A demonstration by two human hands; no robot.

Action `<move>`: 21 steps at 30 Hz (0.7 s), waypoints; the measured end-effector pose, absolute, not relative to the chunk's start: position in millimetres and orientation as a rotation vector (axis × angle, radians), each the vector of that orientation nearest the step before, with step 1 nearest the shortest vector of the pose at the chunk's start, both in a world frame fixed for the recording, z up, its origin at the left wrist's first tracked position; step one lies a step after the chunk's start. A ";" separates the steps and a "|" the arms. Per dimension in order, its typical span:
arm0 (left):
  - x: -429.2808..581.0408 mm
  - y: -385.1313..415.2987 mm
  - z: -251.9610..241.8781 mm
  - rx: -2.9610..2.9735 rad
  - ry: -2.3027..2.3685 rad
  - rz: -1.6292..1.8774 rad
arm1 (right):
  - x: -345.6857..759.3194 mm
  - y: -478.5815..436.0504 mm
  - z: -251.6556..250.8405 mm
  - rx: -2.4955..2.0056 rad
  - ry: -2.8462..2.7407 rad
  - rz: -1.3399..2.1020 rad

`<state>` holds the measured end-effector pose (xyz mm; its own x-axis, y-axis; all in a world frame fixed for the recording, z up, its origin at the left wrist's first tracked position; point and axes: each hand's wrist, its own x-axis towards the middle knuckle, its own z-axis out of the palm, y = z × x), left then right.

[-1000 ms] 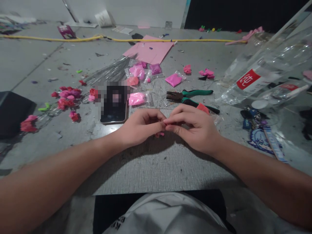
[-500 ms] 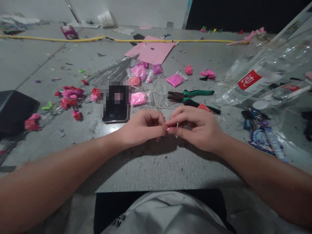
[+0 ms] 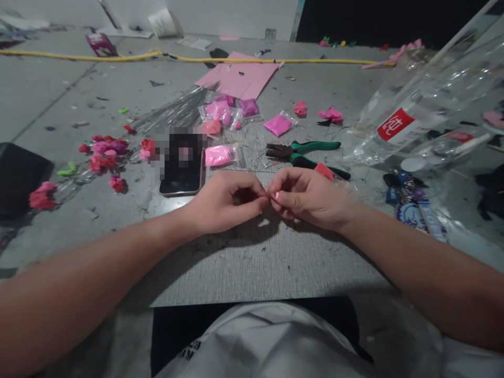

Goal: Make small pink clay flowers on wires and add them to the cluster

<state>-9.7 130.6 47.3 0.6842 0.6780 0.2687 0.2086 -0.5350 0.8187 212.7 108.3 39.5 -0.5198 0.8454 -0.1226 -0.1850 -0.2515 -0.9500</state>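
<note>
My left hand [image 3: 226, 202] and my right hand [image 3: 309, 197] meet fingertip to fingertip over a grey board [image 3: 260, 262]. Both are closed in a pinch on a tiny pink piece [image 3: 276, 196] held between them; most of it is hidden by the fingers. Just behind my right hand lie green-handled pliers [image 3: 303, 152]. A phone [image 3: 183, 168] lies face up beyond my left hand, with a bag of pink clay [image 3: 219, 155] beside it.
More small bags of pink and purple clay [image 3: 279, 125] and a pink sheet [image 3: 238, 79] lie further back. Small red and pink flowers [image 3: 104, 155] are scattered at the left. Clear plastic bottles [image 3: 417, 110] lie at the right, keys [image 3: 405, 191] below them. A yellow cord [image 3: 118, 58] crosses the floor.
My hands have stayed together, working the pink piece. My right hand's fingers have curled in tighter. The view has tipped down slightly.
</note>
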 end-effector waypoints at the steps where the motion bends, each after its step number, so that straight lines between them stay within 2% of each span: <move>1: -12.2 134.1 48.9 2.197 0.662 0.719 | 212.8 109.2 39.4 -0.850 -1.264 1.808; 4: -20.7 144.9 53.0 2.505 0.558 0.535 | 212.0 110.6 40.2 -0.828 -1.223 1.689; 8: -25.3 152.2 50.2 2.610 0.451 0.346 | 209.7 109.9 42.6 -0.850 -1.208 1.632; 21: -19.7 152.6 37.9 2.468 0.466 0.504 | 209.2 112.4 47.8 -0.850 -1.189 1.569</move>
<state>-19.7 152.6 37.9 0.8682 0.4295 0.2485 0.2138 -0.7757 0.5938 209.2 112.4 47.8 -0.3004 0.9537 0.0182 -0.2755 -0.0685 -0.9589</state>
